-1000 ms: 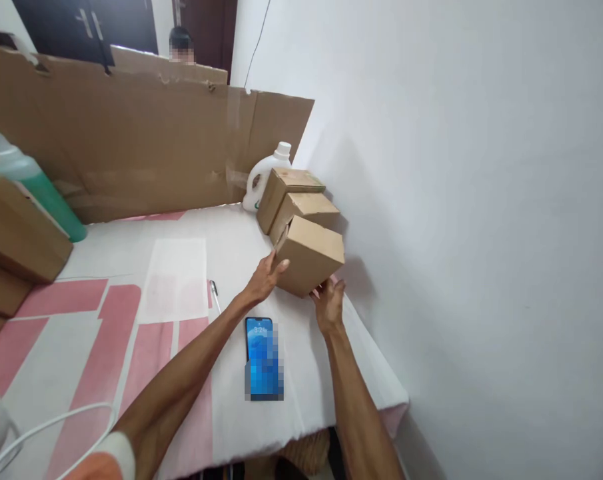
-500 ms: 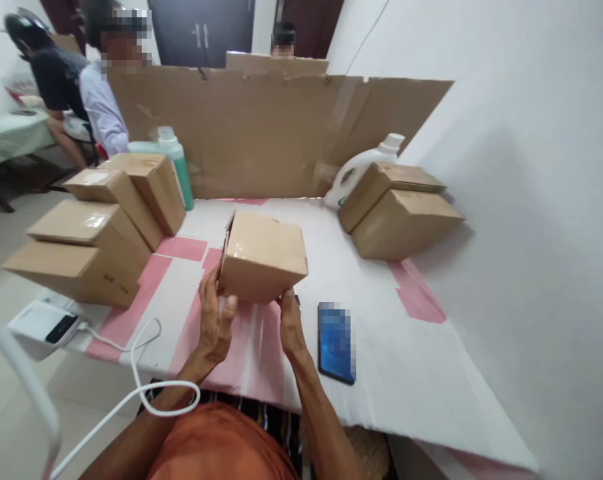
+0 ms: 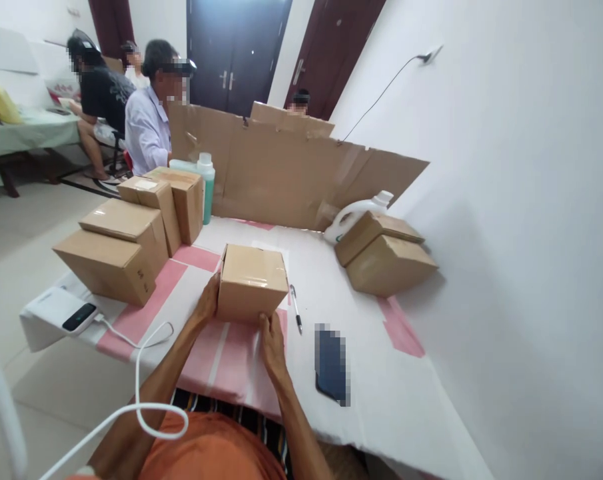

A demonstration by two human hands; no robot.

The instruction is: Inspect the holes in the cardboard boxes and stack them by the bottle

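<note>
A closed cardboard box [image 3: 254, 283] with clear tape on its top is in front of me at the middle of the table. My left hand [image 3: 210, 299] presses on its left side, the fingertips partly hidden behind it. At the lower right front edge, my right hand [image 3: 272, 343] grips the box with the thumb on the front face and the other fingers mostly out of sight. Right of the box lies a pen [image 3: 296, 309], and nearer to me a dark phone [image 3: 332, 367] rests flat on the cloth.
Several cardboard boxes [image 3: 114, 257] line the table's left side. Two more boxes [image 3: 391, 263] lean at the right by a white jug [image 3: 361, 212]. A green bottle [image 3: 208, 190] stands before a cardboard screen [image 3: 276, 170]. A white power bank [image 3: 64, 313] trails a cable [image 3: 138, 373]. Several people sit beyond.
My view has tilted up and turned left. The box has turned a little, and my left hand now lies closer along its side. The pen has come into plain sight.
</note>
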